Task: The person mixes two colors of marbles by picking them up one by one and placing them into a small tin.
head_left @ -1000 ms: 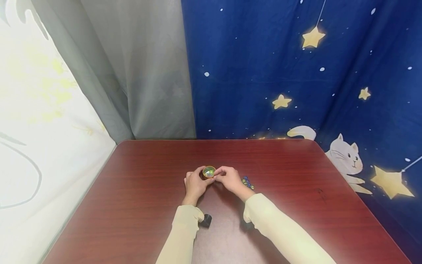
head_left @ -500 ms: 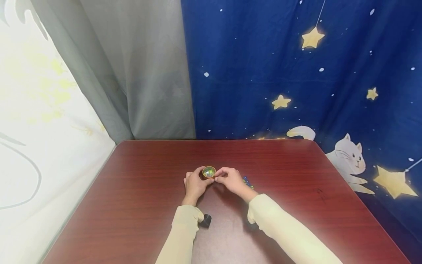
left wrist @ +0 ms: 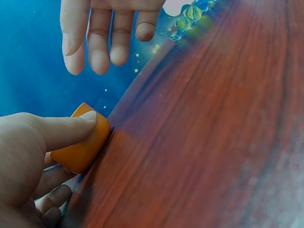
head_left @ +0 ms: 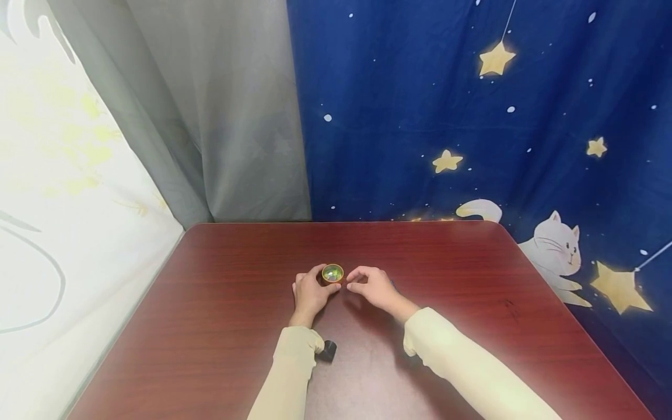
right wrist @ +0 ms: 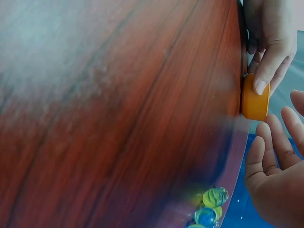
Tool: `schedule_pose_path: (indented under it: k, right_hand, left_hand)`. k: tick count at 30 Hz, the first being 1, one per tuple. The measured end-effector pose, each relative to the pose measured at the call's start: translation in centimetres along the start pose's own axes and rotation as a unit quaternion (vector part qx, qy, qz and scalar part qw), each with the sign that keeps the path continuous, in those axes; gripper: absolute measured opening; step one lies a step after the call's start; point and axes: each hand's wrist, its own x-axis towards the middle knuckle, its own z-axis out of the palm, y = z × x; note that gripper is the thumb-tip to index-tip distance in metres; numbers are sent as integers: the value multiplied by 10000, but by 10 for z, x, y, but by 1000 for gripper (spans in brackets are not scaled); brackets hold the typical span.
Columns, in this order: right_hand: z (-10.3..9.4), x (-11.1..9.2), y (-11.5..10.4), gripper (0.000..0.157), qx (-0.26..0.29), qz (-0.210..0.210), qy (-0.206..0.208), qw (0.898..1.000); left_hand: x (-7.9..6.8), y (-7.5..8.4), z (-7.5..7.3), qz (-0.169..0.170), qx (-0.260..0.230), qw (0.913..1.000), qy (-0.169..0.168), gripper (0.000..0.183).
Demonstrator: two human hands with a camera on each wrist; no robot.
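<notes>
My left hand [head_left: 310,294] grips a small orange cup [left wrist: 85,149] that stands on the table, its thumb across the near side. In the head view, green and yellow glassy contents [head_left: 333,273] show inside the cup; they look like marbles. To the right of the cup is my right hand [head_left: 375,287], apart from it, fingers loosely bent and nothing between them. Several blue and yellow-green glass marbles [right wrist: 215,196] lie on the table beyond that hand. The head view hides nearly all of these loose marbles behind the right hand, but the left wrist view shows a row of them.
The dark red wooden table [head_left: 236,350] spreads out on all sides of the hands. A black object [head_left: 328,351] sits by the left cuff. A grey curtain [head_left: 247,116] and a blue star-patterned curtain [head_left: 388,116] hang behind the far table edge.
My right hand has drawn back from the cup's rim to the right, and its fingertips have parted. It now covers most of the loose marbles. My left hand and the cup stay put.
</notes>
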Motion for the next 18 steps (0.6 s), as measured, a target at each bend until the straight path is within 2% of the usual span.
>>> schedule_pose_path:
  k: [10,18]
  right_hand:
    - [-12,-5,5,16,-87,19,-135,9999]
    - [-26,-9,12,20,-171,-196,-126,9996]
  left_hand:
    - [1,1,-1,-14,-13,10000,-54,66]
    - [1,1,0,-64,-28,10000,-58,67]
